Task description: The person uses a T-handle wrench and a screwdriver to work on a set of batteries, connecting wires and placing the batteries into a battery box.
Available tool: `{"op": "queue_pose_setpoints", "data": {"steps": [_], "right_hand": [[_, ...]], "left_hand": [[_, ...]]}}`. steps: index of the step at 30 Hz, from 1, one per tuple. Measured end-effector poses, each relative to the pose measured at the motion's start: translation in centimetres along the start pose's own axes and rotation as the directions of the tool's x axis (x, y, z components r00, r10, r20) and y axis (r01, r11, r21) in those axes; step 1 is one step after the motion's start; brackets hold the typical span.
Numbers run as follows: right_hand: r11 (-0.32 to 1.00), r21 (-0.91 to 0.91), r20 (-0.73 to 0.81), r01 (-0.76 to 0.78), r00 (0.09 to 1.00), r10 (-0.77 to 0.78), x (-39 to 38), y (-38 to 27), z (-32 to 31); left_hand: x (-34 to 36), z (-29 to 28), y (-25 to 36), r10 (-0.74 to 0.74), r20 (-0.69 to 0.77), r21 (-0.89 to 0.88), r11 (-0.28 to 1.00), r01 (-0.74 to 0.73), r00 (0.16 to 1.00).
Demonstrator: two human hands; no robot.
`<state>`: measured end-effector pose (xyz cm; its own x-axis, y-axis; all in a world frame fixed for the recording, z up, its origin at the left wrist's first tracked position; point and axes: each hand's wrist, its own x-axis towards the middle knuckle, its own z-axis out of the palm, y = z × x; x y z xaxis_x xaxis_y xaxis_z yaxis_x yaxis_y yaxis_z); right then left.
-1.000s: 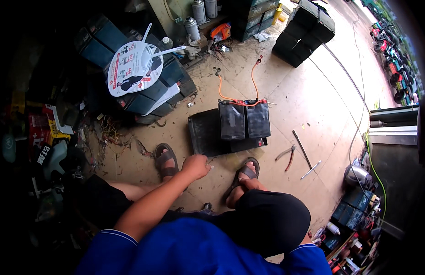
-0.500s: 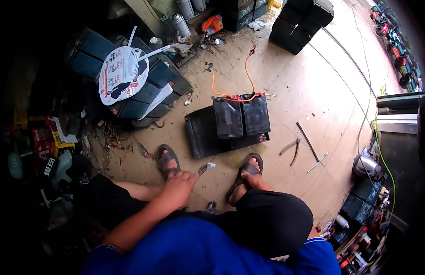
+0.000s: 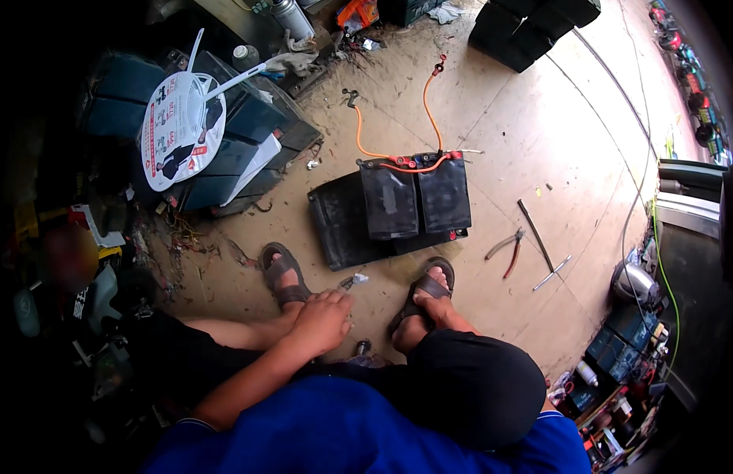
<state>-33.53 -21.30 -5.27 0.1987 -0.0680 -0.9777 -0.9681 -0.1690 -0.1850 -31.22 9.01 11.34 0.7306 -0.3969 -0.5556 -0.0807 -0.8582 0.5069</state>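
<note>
Round printed fan [image 3: 177,138]: laid at the far left on a stack of dark batteries [image 3: 260,118]; two pale handles are seen pointing away.
White sheet [image 3: 254,167]: tucked near the fan, on the near side of the same stack.
Left sandal [image 3: 284,272]: worn on the foot, just beyond the hand.
Left hand [image 3: 322,322]: held low over the near end of the left foot, back upward; the fingers are seen close together and slightly bent, but the palm is hidden, so whether anything is pinched cannot be told.
Long black battery [image 3: 339,229]: laid on the floor beyond the left hand, apart from the fingers, its near edge turned toward the feet.
Small scrap [image 3: 359,279]: left on the floor between the fingers and the long battery, pale at one end.
Two smaller batteries [image 3: 418,197]: set side by side on the long one, farther from the hand and to its right.
Orange cable [image 3: 430,109]: run along their far edge, both ends being stretched away across the floor.
Right sandal [image 3: 431,286]: worn just near of the batteries.
Pliers [image 3: 516,257]: laid with handles spread, to the right of the batteries.
Right hand: hidden; its grip cannot be told.
Dark rod [image 3: 535,234]: laid right of the pliers, its near end by a silver rod [image 3: 551,272].
</note>
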Motion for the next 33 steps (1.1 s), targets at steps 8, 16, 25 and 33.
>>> {"op": "queue_pose_setpoints", "data": {"steps": [8,16,25,33], "right_hand": [[1.000,0.005,-0.005,-0.015,1.000,0.015,0.2,0.1,0.1],[1.000,0.007,-0.015,-0.010,1.000,0.010,0.1,0.3,0.2],[1.000,0.017,-0.028,0.020,0.999,-0.020,0.6,1.0,0.5],[1.000,0.019,-0.015,0.002,1.000,-0.002,-0.4,0.1,0.2]], "left_hand": [[0.6,-1.0,-0.2,-0.066,0.141,-0.090,0.993,0.079,0.988],[0.4,-1.4,-0.3,-0.088,0.059,-0.123,0.988,0.095,0.994],[0.5,-1.3,-0.3,-0.169,-0.016,-0.123,0.978,0.166,0.985],[-0.1,-0.6,-0.8,-0.103,0.010,-0.174,0.979,0.104,0.995]]}}
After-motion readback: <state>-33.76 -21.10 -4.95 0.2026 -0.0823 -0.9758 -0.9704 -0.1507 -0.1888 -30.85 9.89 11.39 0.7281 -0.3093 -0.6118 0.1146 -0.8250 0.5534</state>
